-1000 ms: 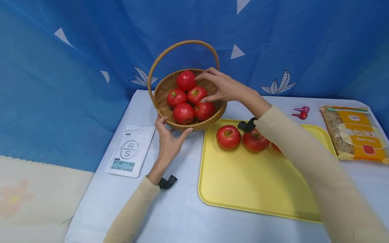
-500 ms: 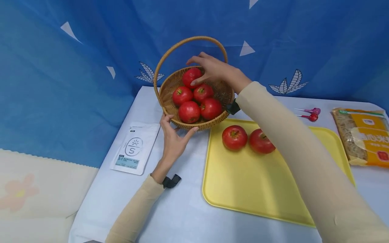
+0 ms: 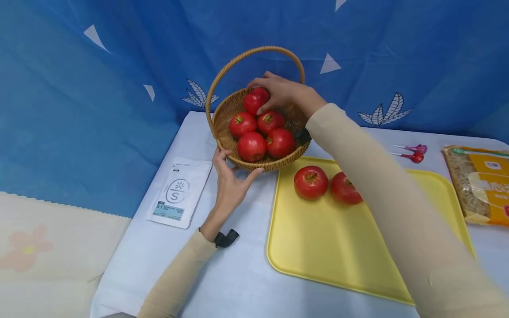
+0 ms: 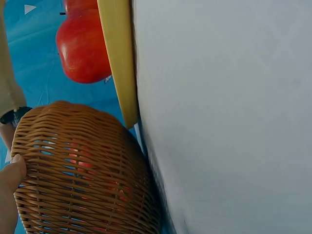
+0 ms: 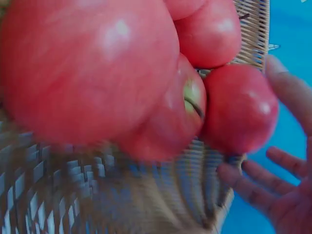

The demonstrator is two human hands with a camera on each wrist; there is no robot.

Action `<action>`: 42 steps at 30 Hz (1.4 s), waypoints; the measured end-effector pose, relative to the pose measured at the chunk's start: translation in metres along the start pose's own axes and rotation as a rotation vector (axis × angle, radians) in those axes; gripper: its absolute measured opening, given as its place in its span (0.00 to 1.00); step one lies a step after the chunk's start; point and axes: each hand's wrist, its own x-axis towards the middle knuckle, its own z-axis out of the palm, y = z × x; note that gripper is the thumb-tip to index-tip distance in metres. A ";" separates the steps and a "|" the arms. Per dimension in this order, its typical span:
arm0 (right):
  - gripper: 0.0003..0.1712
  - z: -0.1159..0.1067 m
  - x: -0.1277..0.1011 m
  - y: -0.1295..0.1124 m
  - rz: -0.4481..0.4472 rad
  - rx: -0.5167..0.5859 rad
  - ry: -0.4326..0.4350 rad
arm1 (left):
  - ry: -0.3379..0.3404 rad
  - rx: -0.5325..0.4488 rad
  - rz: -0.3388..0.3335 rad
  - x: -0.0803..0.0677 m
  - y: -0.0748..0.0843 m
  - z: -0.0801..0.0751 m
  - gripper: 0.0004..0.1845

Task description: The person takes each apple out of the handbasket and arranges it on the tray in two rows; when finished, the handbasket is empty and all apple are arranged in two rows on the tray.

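Observation:
A wicker basket [image 3: 222, 132] with a hoop handle stands at the back of the table and holds several red apples [image 3: 251, 146]. My right hand [image 3: 265, 95] reaches under the handle and curls round the topmost, rearmost apple [image 3: 254, 100]. That apple [image 5: 83, 68] fills the right wrist view, with the basket's weave [image 5: 97, 195] below it. My left hand [image 3: 236, 170] braces the basket's front wall with thumb and fingers spread. One fingertip [image 4: 12, 173] touches the weave [image 4: 83, 170] in the left wrist view. Two apples [image 3: 311, 182] [image 3: 345, 188] lie on a yellow tray [image 3: 358, 247].
A white pouch [image 3: 179, 192] lies left of the basket. Two pink lollipops [image 3: 413, 152] and an orange food bag [image 3: 483, 183] lie at the far right. The tray's edge [image 4: 119, 58] runs close beside the basket. A blue cloth hangs behind the table [image 3: 222, 274].
My right hand moved from the basket's right side to the rear apple and closed its fingers round it. The left hand stayed on the basket.

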 end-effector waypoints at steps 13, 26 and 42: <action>0.34 0.025 0.016 0.007 0.039 0.012 0.106 | 0.000 -0.010 0.016 -0.007 0.005 0.004 0.46; 0.35 -0.006 -0.026 -0.023 -0.115 -0.019 0.278 | -0.023 -0.006 0.014 -0.002 0.001 0.007 0.45; 0.39 0.034 -0.196 0.001 -0.195 0.085 0.634 | -0.027 0.008 -0.022 0.004 -0.008 0.006 0.46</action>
